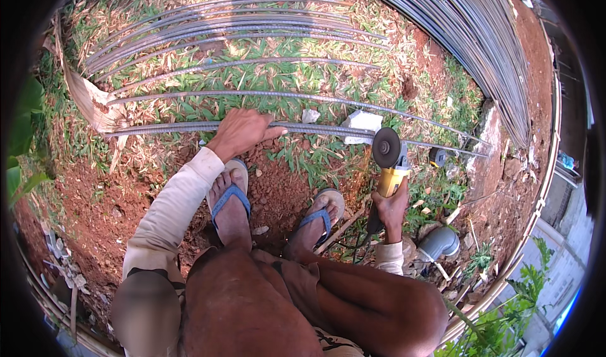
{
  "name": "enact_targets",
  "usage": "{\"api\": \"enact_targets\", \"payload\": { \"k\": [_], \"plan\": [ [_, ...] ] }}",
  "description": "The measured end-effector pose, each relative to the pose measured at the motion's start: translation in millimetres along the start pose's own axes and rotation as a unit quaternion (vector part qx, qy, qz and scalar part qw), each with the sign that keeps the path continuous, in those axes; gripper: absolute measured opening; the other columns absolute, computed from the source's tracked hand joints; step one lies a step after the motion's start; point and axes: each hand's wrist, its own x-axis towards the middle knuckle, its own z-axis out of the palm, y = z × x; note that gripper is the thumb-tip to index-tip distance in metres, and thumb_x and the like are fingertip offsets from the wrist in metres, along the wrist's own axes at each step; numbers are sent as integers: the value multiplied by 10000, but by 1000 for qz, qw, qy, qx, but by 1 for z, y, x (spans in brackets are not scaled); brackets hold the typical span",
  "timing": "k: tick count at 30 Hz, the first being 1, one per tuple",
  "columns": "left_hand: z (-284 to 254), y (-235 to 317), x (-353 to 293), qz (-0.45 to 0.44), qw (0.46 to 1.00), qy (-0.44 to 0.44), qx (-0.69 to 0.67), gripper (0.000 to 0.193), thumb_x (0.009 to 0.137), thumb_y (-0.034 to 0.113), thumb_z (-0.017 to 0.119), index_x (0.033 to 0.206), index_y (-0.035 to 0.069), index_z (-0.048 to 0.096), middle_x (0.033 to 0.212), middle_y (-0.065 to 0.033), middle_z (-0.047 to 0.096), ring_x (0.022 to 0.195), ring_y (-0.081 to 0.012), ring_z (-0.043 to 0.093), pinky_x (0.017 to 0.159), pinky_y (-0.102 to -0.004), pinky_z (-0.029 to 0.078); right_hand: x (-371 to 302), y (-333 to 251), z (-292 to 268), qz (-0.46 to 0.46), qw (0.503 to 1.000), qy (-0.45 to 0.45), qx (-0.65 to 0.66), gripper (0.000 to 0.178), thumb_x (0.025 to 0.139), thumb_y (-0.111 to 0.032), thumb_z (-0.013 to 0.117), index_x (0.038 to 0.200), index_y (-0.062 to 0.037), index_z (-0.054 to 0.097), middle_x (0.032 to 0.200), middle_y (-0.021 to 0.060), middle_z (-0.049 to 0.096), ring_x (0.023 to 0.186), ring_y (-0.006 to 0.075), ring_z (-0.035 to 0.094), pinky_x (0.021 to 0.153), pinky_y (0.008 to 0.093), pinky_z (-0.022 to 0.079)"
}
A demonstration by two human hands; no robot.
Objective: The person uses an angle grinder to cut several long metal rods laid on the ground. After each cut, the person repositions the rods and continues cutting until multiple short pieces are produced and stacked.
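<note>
grinder (392,179) is in the right hand (391,207), fingers clamped around the yellow body, disc (386,147) facing up at the camera and right by the rebar (167,129), though i can't tell if they're touching. that rebar runs crosswise just past the sandals (232,200), propped on a white stone (362,124) next to the disc. left hand (243,131) is on it further left, fingers closed over the top and thumb pointing right along it, tips mostly hidden. more bars (227,63) lie on the grass beyond, with a big stack (464,32) upper right. grey pipe (438,242) sits on the dirt right of the right wrist.
</note>
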Motion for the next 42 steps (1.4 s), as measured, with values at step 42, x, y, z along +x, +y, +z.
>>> {"api": "enact_targets", "payload": {
  "k": [42],
  "plan": [
    [0,0,-1,-1,1000,10,-10,703,1044,706,554,952,47,780,721,-212,716,742,-430,745,689,-586,555,15,3,3,17,1000,-17,8,687,736,-113,815,1356,-7,538,1035,185,757,906,321,760,851,452,603]
  ]
}}
